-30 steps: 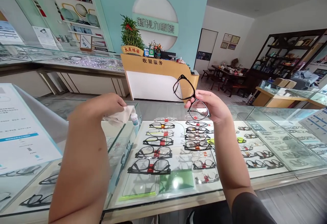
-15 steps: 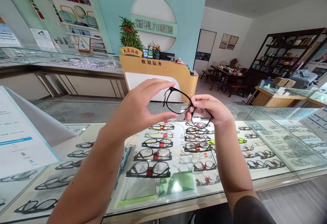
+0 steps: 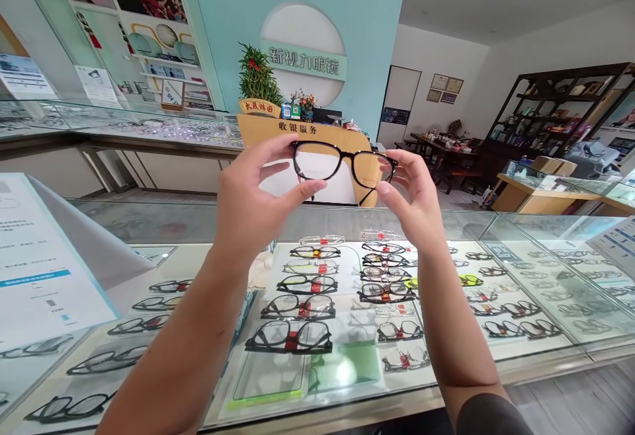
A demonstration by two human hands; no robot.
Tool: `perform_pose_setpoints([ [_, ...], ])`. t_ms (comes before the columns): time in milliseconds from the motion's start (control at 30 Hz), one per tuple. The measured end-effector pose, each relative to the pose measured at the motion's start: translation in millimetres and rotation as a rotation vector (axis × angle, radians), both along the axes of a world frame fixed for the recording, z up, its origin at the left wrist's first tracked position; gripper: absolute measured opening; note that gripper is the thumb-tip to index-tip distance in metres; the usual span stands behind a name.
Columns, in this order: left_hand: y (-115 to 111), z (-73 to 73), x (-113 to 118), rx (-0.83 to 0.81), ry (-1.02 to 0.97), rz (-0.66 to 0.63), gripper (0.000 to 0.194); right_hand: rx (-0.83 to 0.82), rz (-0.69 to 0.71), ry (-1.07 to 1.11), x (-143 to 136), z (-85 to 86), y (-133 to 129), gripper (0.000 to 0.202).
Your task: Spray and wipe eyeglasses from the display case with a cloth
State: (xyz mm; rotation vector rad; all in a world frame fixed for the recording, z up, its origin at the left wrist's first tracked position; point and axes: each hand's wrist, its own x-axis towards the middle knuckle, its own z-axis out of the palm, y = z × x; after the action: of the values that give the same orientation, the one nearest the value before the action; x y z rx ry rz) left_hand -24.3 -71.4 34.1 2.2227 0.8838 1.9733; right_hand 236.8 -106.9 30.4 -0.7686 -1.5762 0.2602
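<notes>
Above the glass counter (image 3: 317, 410), the left hand (image 3: 251, 187) and right hand (image 3: 417, 203), fingers partly curled, pinch the black glasses (image 3: 346, 155) level by opposite ends; a light, even grip on the rims (image 3: 317, 143), thumbs (image 3: 315, 186) clear of the lenses (image 3: 320, 161), suits best; open air surrounds them, counter edges (image 3: 546, 362) below

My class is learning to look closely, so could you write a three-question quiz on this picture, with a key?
1. True or false: the black glasses are lying on the glass case.
2. Pick one. The wall behind the wooden desk is mainly: A) red, B) blue-green, C) black.
3. Short answer: what is set out in rows inside the case?

Key:
1. False; the left hand and right hand hold them up above it.
2. B.
3. More glasses.
</notes>
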Motion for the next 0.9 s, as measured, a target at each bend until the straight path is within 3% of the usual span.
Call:
perform_pose_setpoints([
  [133,0.6,0.1,2.2,-0.079,-0.075,0.019,0.068,0.036,-0.110,-0.039,-10.8,-2.5,-2.7,0.049],
  [367,-1.0,-0.4,9.9,-0.107,-0.149,0.016,0.066,0.027,-0.177,-0.004,-16.7,-4.9,-4.3,0.053],
  [667,5.9,-5.9,13.3,-0.140,-0.136,0.012,0.074,0.105,-0.331,-0.050,-18.7,-2.7,-8.2,0.049],
  [900,10.6,-11.4,20.7,-0.169,-0.198,-0.011,0.063,0.134,-0.401,-0.091,-19.5,-4.1,-8.9,0.046],
])
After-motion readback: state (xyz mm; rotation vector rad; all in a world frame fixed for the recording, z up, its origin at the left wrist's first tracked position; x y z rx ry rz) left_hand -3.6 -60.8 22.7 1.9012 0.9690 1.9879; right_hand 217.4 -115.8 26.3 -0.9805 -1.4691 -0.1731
